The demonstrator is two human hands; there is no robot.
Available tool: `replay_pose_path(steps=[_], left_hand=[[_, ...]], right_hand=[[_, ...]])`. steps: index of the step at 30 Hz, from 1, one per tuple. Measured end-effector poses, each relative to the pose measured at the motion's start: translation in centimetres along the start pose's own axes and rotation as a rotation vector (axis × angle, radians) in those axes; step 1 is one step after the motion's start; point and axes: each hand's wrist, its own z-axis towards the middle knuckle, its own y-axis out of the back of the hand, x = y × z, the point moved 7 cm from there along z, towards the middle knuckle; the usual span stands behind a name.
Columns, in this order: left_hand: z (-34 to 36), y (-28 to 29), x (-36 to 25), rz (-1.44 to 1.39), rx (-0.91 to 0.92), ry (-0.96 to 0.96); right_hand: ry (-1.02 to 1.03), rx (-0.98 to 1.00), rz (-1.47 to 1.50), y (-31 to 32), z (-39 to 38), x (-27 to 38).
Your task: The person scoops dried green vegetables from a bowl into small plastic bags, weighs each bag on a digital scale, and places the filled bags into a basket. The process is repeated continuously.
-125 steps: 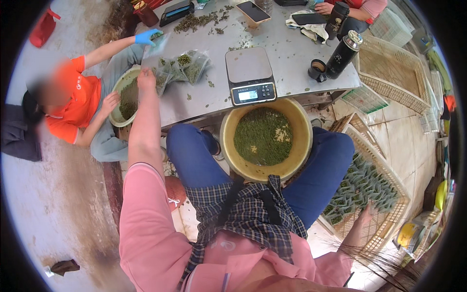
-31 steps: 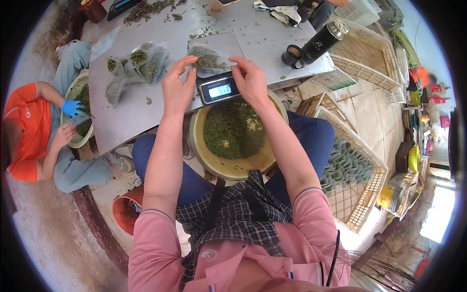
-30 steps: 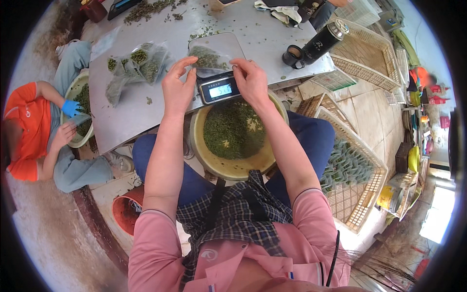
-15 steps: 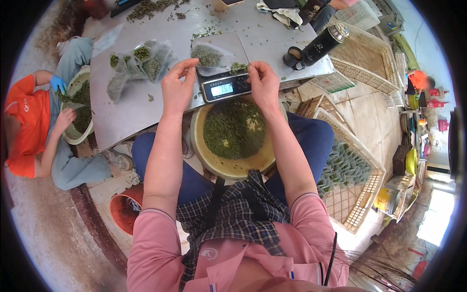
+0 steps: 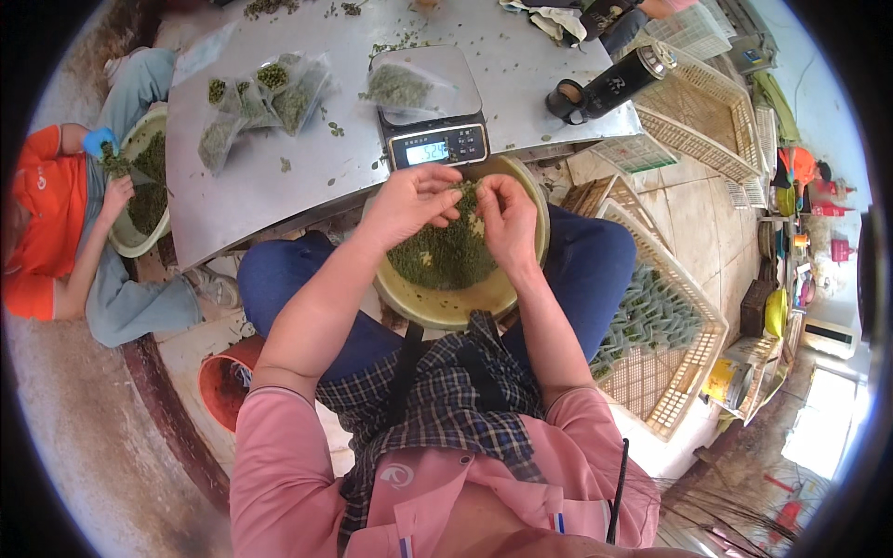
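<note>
Above the wide yellowish basin (image 5: 420, 310) between my knees, my right hand (image 5: 507, 223) pinches a small bunch of green berries (image 5: 467, 193). Close beside that bunch is my left hand (image 5: 414, 206), its fingers partly curled but apart, with nothing visible gripped. Loose green berries (image 5: 437, 260) fill much of the basin. Just beyond my hands, at the table's near edge, stands a digital scale (image 5: 439, 146) with a lit display. A clear bag of green berries (image 5: 397, 87) lies across its plate.
Several filled clear bags (image 5: 290, 102) lie left on the metal table (image 5: 233, 200). A black flask (image 5: 628, 79) and its cup (image 5: 566, 100) stand right. A crate (image 5: 665, 400) of bags sits right, a red bucket (image 5: 223, 386) left. A co-worker (image 5: 51, 209) handles berries in another basin (image 5: 139, 246).
Both hands have drawn back from the scale to above the basin. The bunch in my right hand came along, while my left hand let go of the bag, which stays on the scale.
</note>
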Motion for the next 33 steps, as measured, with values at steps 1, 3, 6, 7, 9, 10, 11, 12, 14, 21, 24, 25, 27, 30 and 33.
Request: replay_pose_path(steps=[1, 3, 6, 7, 9, 10, 11, 12, 14, 21, 24, 25, 27, 30, 33], left_hand=[[0.1, 0.1, 0.7, 0.049, -0.007, -0.009], [0.3, 0.3, 1.3, 0.148, -0.019, -0.027], [0.2, 0.9, 1.2, 0.342, -0.068, -0.051], [0.2, 1.1, 1.1, 0.375, -0.078, -0.044], [0.1, 1.5, 0.6, 0.581, -0.093, -0.09], [0.1, 1.5, 0.4, 0.684, -0.101, -0.113], [0.1, 1.7, 0.5, 0.718, -0.097, -0.112], [0.2, 1.7, 0.8, 0.751, -0.092, -0.113], [0.3, 1.8, 1.2, 0.796, -0.083, -0.116], [0.1, 1.7, 0.7, 0.868, -0.077, -0.145], [0.2, 1.6, 0.8, 0.877, -0.069, -0.165], [0.3, 1.5, 0.9, 0.876, -0.065, -0.173], [0.4, 1.5, 1.1, 0.853, -0.058, -0.179], [0.5, 1.5, 0.8, 0.863, -0.066, -0.168], [0.0, 1.2, 0.4, 0.84, -0.066, -0.273]], right_hand=[[0.026, 0.012, -0.037, -0.3, -0.4, -0.2], [0.024, 0.009, -0.078, -0.2, -0.6, -0.6], [-0.054, 0.035, -0.013, -0.3, -0.6, -1.5], [-0.077, 0.06, 0.043, -0.4, -0.2, -2.1], [0.004, 0.053, -0.004, -0.6, 1.0, -1.7], [0.11, 0.025, -0.105, -0.8, 2.0, -1.0], [0.219, -0.002, -0.202, -1.3, 2.9, -0.1], [0.245, 0.048, -0.307, -2.1, 3.7, 0.4], [0.308, 0.077, -0.481, -3.5, 4.6, 0.9], [0.156, -0.021, -0.254, -1.9, 7.0, -0.6], [0.211, -0.06, -0.24, -1.7, 8.8, 2.1], [0.244, -0.072, -0.231, -1.9, 9.4, 3.1], [0.254, -0.049, -0.189, -2.6, 10.4, 3.7], [0.223, -0.063, -0.197, -2.5, 10.8, 3.6], [0.257, -0.119, -0.244, -0.8, 8.1, 2.9]])
